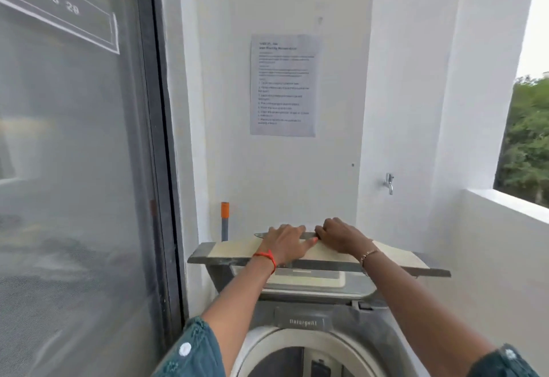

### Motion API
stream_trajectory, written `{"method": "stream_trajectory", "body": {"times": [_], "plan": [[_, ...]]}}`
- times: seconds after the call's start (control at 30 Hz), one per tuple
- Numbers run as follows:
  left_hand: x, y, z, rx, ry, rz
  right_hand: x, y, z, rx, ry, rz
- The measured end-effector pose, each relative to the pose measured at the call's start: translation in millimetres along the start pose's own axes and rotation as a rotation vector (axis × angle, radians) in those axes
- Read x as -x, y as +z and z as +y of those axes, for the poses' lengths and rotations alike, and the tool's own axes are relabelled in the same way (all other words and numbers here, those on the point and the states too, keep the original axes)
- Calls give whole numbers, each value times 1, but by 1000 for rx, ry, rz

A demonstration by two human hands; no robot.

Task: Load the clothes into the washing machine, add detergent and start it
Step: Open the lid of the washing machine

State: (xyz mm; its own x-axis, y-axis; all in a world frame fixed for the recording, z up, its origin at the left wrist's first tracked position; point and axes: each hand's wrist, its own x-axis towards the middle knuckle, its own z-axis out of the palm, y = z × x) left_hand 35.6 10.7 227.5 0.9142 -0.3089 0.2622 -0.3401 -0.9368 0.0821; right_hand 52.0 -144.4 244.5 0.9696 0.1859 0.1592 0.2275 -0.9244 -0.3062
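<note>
A grey top-loading washing machine (383, 335) stands below me with its folding lid (225, 253) raised. Both hands are on the lid's far top edge. My left hand (285, 243), with a red thread at the wrist, lies over the dark handle strip with its fingers pointing right. My right hand (338, 237), wearing a thin bracelet, curls over the same edge beside it. Under the lid a compartment cover reads "Detergent" (303, 321). The round drum opening (297, 359) is dark at the bottom edge. No clothes or detergent container show in the view.
A dark-framed glass door (74, 168) fills the left. The white wall behind carries a printed notice (285, 85). A grey pipe with an orange top (225, 219) stands left of the lid. A metal tap (389, 182) and a low balcony wall (505, 201) are on the right.
</note>
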Motion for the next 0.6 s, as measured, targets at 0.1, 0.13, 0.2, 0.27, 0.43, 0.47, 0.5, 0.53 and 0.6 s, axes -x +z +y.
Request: {"method": "stream_trajectory", "body": {"times": [0.1,0.13,0.2,0.27,0.43,0.47,0.5,0.53,0.6], "plan": [[-24,1,-8,-57,23,66,-13,-10,3,-21,-31,27],[-32,1,-11,-80,28,82,-18,-13,5,-19,-43,24],[-48,1,-16,-116,31,106,-28,-17,9,-18,-71,26],[-64,0,-21,-114,31,96,-39,-23,14,-37,-88,-14],[-109,-8,-33,36,-11,-18,-61,-21,31,214,-257,-99],[-117,-9,-36,45,-13,-40,-66,-18,35,294,-295,-67],[-126,-8,-39,43,-13,-57,-73,-14,40,344,-325,-20],[-133,-8,-42,35,-15,-68,-79,-12,44,356,-355,32],[-147,-4,-47,12,-21,-72,-93,-9,50,324,-385,73]]}}
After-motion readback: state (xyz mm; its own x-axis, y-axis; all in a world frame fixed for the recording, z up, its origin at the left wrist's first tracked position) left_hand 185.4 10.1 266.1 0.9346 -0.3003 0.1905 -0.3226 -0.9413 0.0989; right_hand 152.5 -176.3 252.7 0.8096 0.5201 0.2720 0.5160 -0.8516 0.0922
